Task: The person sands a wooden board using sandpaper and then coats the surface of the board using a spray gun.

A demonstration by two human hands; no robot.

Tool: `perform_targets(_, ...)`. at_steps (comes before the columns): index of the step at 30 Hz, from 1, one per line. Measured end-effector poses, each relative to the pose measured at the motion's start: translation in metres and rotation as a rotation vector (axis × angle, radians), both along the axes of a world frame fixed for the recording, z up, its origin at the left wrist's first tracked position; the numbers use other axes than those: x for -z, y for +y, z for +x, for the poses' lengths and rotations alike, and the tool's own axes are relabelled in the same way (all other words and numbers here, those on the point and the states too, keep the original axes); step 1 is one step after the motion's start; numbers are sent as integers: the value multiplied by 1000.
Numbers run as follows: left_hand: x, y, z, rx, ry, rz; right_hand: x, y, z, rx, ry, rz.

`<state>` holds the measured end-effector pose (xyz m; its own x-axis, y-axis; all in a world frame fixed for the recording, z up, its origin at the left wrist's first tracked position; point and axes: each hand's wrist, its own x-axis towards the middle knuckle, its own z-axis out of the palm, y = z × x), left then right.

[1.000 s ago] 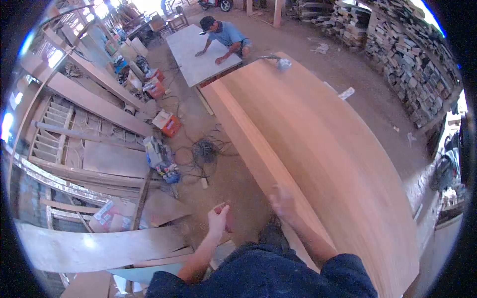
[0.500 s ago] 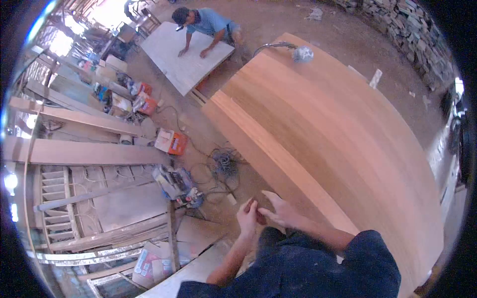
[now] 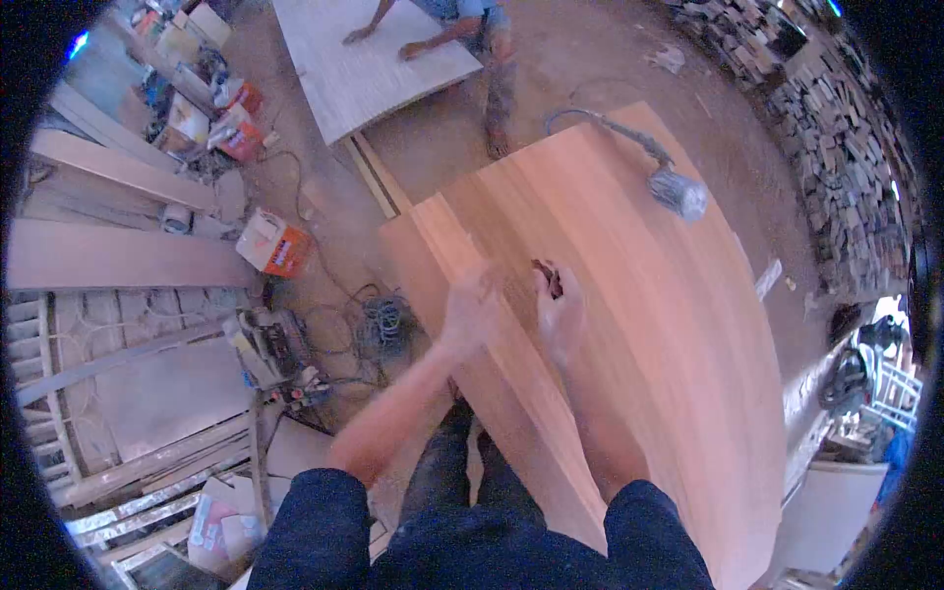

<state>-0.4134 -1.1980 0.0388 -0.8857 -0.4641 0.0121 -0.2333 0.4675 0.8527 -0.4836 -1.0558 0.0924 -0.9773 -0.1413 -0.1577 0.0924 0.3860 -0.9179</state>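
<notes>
My right hand [image 3: 560, 310] is closed round a small dark red-brown piece [image 3: 551, 279] above the large wooden panel [image 3: 678, 324]. To its left, over the raised strip [image 3: 526, 372] along the panel's left part, is my left hand [image 3: 474, 303]. Motion smears its fingers, so whether they hold anything is unclear. Near the panel's far right corner lies a silvery power tool [image 3: 678, 194] with a dark cord.
Beyond the panel, a person's hands [image 3: 418, 47] are over a pale board [image 3: 383, 79]. Tangled cables [image 3: 385, 324], an orange-and-white box [image 3: 275, 244] and tools lie on the floor at left. Stacked wood pieces [image 3: 836, 167] stand at right.
Both my hands have moved forward from near my body to over the panel and come apart. The red-brown piece, first in my left hand, is now in my right. The view has tilted down.
</notes>
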Motion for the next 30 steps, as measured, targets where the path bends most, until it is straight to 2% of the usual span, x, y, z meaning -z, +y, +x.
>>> perform_targets(1,43,-27,-17,-22,109,-229,8,-11,-16,-76,92,182)
perform_targets(3,12,-80,-56,-30,-81,-183,33,-37,-52,-154,156,220)
perform_targets(5,42,-127,-95,-132,-49,-457,57,-64,-86,-226,214,254)
perform_targets(6,55,-139,-104,-128,-57,-433,66,-79,-101,-251,295,312)
perform_targets(8,71,-155,-119,-264,76,-750,75,-100,-117,-284,365,390)
perform_targets(9,66,-154,-124,-266,66,-732,73,-110,-121,-281,468,374)
perform_targets(10,53,-154,-129,-181,-178,-582,74,-121,-125,-280,566,354)
perform_targets(11,42,-153,-131,-88,-418,-425,75,-127,-125,-290,552,369)
perform_targets(15,40,-153,-133,-146,-475,-440,84,-135,-126,-322,542,345)
perform_targets(20,39,-156,-137,-82,-554,-383,93,-77,-93,-367,576,386)
perform_targets(23,34,-154,-140,-104,-550,-339,84,-59,-78,-391,422,339)
perform_targets(27,46,-153,-137,-125,-518,-351,79,-96,-86,-378,435,480)
perform_targets(29,39,-152,-136,-128,-434,-436,81,-135,-110,-412,487,482)
perform_targets(30,41,-153,-136,-123,-439,-441,85,-161,-123,-397,516,390)
